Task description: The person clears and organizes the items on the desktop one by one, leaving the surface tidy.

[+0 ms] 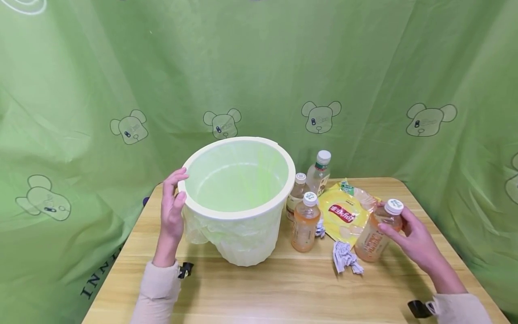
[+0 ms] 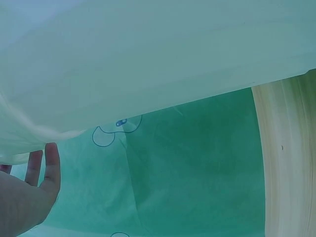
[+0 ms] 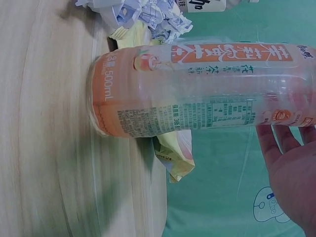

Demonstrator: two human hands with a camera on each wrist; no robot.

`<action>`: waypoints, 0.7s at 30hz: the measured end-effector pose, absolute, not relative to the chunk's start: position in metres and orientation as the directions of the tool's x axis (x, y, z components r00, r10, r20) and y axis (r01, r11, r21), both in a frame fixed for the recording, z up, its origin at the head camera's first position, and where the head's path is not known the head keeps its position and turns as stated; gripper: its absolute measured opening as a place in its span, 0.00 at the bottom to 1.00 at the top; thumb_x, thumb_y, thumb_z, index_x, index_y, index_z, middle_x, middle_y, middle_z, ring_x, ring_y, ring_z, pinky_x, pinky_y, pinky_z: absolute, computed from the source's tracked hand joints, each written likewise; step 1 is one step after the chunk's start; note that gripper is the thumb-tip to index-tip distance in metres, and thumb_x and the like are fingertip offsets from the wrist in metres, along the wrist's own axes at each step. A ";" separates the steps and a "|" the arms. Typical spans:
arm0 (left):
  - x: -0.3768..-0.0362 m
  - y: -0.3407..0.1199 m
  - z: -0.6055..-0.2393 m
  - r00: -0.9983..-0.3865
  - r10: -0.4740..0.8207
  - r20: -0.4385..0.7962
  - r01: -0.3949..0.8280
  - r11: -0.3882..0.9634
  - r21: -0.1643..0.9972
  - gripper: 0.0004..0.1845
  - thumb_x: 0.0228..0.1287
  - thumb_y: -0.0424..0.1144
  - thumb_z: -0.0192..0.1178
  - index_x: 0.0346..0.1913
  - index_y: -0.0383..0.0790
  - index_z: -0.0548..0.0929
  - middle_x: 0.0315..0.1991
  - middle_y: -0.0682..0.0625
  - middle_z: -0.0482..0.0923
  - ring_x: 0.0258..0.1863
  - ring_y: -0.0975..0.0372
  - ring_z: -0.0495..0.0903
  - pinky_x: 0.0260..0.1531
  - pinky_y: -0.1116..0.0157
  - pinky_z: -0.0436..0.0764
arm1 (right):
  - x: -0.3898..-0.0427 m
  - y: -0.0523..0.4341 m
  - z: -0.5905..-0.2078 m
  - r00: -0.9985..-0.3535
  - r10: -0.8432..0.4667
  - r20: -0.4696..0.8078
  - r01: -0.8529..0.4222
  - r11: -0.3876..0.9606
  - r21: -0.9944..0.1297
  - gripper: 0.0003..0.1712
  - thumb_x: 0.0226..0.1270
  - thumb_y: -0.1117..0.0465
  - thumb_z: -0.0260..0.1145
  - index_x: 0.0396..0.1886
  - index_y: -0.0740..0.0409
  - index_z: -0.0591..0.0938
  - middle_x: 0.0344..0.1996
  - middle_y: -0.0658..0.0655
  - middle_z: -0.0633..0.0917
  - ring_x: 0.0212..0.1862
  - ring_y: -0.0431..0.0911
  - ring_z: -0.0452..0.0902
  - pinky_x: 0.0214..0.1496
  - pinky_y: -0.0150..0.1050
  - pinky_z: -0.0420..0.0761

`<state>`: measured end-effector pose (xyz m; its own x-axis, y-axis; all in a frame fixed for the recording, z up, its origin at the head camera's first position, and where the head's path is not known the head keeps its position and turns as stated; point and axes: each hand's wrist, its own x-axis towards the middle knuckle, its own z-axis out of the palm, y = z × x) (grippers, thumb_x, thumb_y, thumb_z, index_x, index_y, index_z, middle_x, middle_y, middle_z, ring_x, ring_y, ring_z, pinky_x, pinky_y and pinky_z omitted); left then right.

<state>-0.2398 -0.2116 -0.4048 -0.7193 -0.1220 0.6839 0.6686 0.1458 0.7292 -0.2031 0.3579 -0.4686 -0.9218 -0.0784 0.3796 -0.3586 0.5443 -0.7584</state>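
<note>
A pale plastic trash can (image 1: 251,238) with a clear liner stands left of the table's middle. My left hand (image 1: 171,211) rests on its rim from the left, fingertips and thumb against the edge; in the left wrist view, that hand's fingers (image 2: 51,163) touch the can's side. On the right, my right hand (image 1: 418,240) grips an orange-labelled drink bottle (image 1: 374,238) near its top, thumb in front. The bottle leans a little, its white cap on. The right wrist view shows the bottle (image 3: 197,91) close up, its base at the tabletop, with fingers partly hidden behind it.
Between can and right hand stand another orange bottle (image 1: 304,227), a small bottle (image 1: 296,195) and a taller clear bottle (image 1: 317,175). A yellow chip bag (image 1: 337,211) lies behind crumpled paper (image 1: 345,257). A green curtain (image 1: 259,67) hangs behind the wooden table (image 1: 283,292).
</note>
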 end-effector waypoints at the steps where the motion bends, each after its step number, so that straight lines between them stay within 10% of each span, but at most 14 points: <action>1: -0.240 -0.212 -0.405 -0.719 -0.122 0.685 0.669 0.145 0.729 0.27 0.65 0.38 0.46 0.63 0.24 0.71 0.71 0.47 0.68 0.74 0.53 0.63 0.67 0.63 0.72 | -0.203 0.358 -0.468 -0.921 -0.079 0.381 -0.360 0.545 -0.757 0.36 0.71 0.69 0.68 0.76 0.64 0.67 0.58 0.28 0.74 0.58 0.21 0.71 0.57 0.12 0.70; 21: -0.240 -0.211 -0.406 -0.718 -0.125 0.685 0.670 0.144 0.729 0.27 0.65 0.39 0.45 0.62 0.24 0.71 0.71 0.47 0.68 0.74 0.54 0.63 0.67 0.63 0.71 | -0.205 0.355 -0.427 -0.880 -0.059 0.472 -0.431 0.520 -0.737 0.33 0.68 0.76 0.66 0.73 0.64 0.71 0.58 0.33 0.79 0.56 0.27 0.76 0.54 0.15 0.74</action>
